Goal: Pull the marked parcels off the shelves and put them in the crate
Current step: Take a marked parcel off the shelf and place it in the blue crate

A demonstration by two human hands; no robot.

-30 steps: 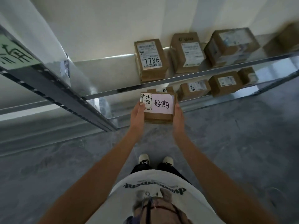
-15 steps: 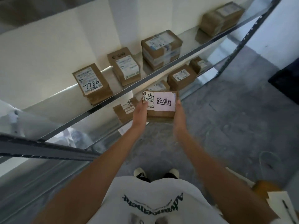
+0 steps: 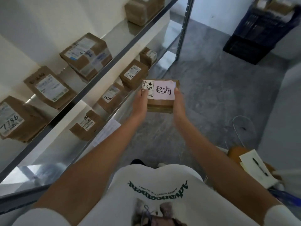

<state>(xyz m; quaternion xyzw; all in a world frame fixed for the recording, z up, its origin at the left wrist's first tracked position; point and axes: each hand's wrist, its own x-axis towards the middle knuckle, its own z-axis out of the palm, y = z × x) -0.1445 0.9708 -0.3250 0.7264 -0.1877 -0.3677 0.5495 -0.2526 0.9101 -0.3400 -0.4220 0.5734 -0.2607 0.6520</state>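
Marked parcel [image 3: 160,97] held clear of the shelves [image 3: 104,62].
Brown carton with a pink handwritten note, clamped between left hand [image 3: 140,101] and right hand [image 3: 178,101], thumbs on top; the dark crate [image 3: 259,35] sits well beyond it.

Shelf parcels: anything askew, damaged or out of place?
Mostly fine. The taped parcel on the upper shelf sits skewed to its neighbours and looks heavily re-taped. A loose sheet of paper lies on the lower shelf by the front edge. The marked parcel, held in the left hand and the right hand, looks intact.
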